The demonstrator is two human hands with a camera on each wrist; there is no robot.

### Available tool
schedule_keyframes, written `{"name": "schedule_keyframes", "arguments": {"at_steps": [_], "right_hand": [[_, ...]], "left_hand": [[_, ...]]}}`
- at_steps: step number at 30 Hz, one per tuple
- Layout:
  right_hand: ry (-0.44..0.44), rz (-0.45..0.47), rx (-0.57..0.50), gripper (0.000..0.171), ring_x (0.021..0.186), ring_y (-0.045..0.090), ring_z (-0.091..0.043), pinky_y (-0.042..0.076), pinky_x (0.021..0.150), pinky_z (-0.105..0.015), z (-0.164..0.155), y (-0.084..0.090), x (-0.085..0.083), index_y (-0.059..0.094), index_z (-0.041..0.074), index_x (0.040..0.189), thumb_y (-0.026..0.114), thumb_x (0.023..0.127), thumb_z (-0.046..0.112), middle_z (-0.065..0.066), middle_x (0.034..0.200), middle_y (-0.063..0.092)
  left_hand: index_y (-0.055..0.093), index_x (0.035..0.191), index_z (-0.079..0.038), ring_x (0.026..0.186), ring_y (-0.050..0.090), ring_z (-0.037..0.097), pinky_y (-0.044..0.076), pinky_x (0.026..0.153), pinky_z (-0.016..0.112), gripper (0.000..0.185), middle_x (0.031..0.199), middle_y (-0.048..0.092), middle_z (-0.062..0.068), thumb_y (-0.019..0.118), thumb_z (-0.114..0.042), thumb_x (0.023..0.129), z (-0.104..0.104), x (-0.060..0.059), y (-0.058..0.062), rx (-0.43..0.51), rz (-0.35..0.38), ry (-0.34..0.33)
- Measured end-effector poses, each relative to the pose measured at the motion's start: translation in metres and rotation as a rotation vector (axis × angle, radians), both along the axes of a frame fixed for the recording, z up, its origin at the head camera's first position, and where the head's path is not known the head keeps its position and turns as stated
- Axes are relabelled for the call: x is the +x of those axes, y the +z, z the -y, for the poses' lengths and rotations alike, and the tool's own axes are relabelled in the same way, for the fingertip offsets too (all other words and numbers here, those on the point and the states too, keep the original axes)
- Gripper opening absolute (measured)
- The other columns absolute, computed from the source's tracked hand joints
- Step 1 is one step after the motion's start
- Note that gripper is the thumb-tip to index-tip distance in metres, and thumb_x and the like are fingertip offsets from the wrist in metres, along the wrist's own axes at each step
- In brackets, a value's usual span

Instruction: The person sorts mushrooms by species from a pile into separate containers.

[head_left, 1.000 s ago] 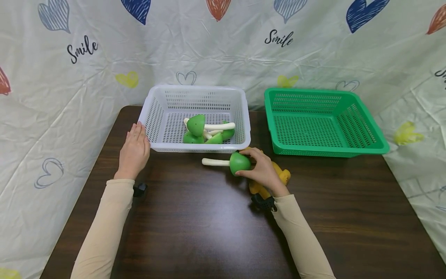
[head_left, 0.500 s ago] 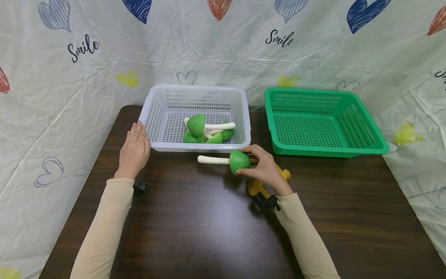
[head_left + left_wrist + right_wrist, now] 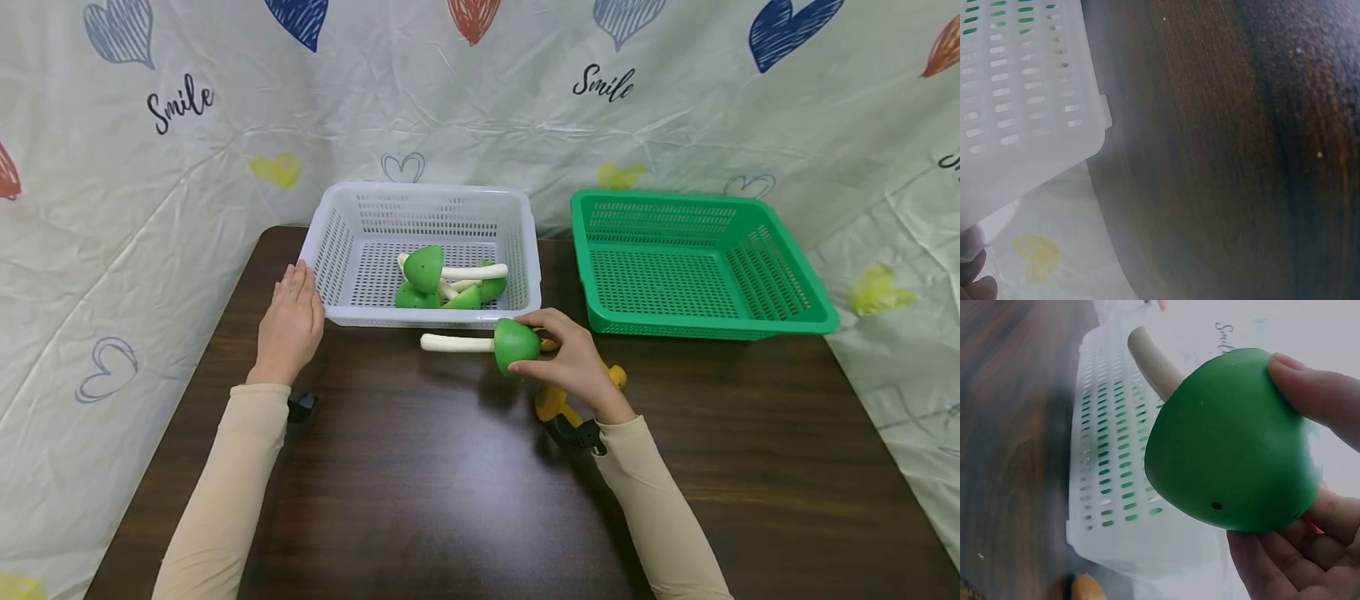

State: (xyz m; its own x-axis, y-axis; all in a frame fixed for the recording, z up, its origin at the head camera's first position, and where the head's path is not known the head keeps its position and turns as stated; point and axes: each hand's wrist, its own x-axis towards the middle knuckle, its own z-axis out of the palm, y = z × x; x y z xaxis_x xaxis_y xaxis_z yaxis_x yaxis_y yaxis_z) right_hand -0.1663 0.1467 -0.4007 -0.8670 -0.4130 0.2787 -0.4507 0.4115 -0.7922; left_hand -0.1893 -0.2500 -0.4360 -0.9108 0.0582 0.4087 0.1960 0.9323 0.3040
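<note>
My right hand [image 3: 566,358] grips a toy mushroom [image 3: 516,346] by its green cap, thumb on one side and fingers on the other. Its white stem points left, just in front of the white basket [image 3: 420,317]. The right wrist view shows the green cap [image 3: 1235,444] large between thumb and fingers. My left hand [image 3: 288,321] lies with straight fingers against the basket's left side. Several green-capped mushrooms [image 3: 424,268] with white stems lie inside that basket. Beneath my right hand and wrist is a yellow-orange object [image 3: 553,402], partly hidden, its kind unclear.
A green basket [image 3: 705,325] stands at the right on the dark wooden table [image 3: 420,483]. Behind the table hangs a pale cloth [image 3: 495,108] printed with hearts and words. A black band [image 3: 573,433] sits on my right wrist.
My right hand has lifted the mushroom slightly from the table, its stem swinging more level and reaching farther left. The left hand and both baskets keep their places.
</note>
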Motion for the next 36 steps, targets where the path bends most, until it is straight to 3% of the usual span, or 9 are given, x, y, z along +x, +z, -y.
{"name": "schedule_keyframes", "arguments": {"at_steps": [13,28,33,36], "right_hand": [[-0.032,-0.043,-0.026,0.057,0.104,0.056,-0.021,0.049,0.090,-0.038,0.005,0.018,-0.013,0.061,0.006,0.120,0.085,0.069,0.016,-0.006,0.119,0.057],[-0.029,-0.046,-0.076,0.052,0.098,0.056,-0.020,0.048,0.083,-0.035,0.009,0.030,-0.025,0.064,0.005,0.118,0.084,0.070,0.013,-0.007,0.116,0.059],[-0.011,-0.038,-0.055,0.052,0.098,0.056,-0.023,0.048,0.084,-0.030,0.011,0.039,-0.023,0.063,0.001,0.117,0.083,0.069,0.005,-0.011,0.115,0.059],[0.014,-0.026,-0.052,0.051,0.100,0.056,-0.026,0.047,0.088,-0.035,0.012,0.051,-0.018,0.061,-0.005,0.116,0.081,0.070,-0.001,-0.016,0.115,0.059]], "left_hand": [[0.042,0.131,0.017,0.136,0.029,0.038,0.022,0.110,0.050,0.045,0.143,0.036,0.026,0.041,-0.012,0.097,-0.001,0.000,0.001,-0.001,-0.018,-0.006],[0.044,0.131,0.016,0.136,0.029,0.036,0.024,0.109,0.051,0.045,0.143,0.036,0.025,0.037,-0.014,0.098,-0.001,0.000,0.001,0.018,-0.019,-0.001],[0.044,0.131,0.016,0.137,0.028,0.036,0.025,0.108,0.052,0.044,0.143,0.036,0.025,0.039,-0.012,0.097,-0.002,0.000,0.000,0.015,-0.015,0.002],[0.044,0.131,0.017,0.136,0.029,0.036,0.025,0.108,0.052,0.044,0.143,0.036,0.025,0.038,-0.013,0.098,-0.001,0.000,0.000,0.015,-0.021,0.002]]}}
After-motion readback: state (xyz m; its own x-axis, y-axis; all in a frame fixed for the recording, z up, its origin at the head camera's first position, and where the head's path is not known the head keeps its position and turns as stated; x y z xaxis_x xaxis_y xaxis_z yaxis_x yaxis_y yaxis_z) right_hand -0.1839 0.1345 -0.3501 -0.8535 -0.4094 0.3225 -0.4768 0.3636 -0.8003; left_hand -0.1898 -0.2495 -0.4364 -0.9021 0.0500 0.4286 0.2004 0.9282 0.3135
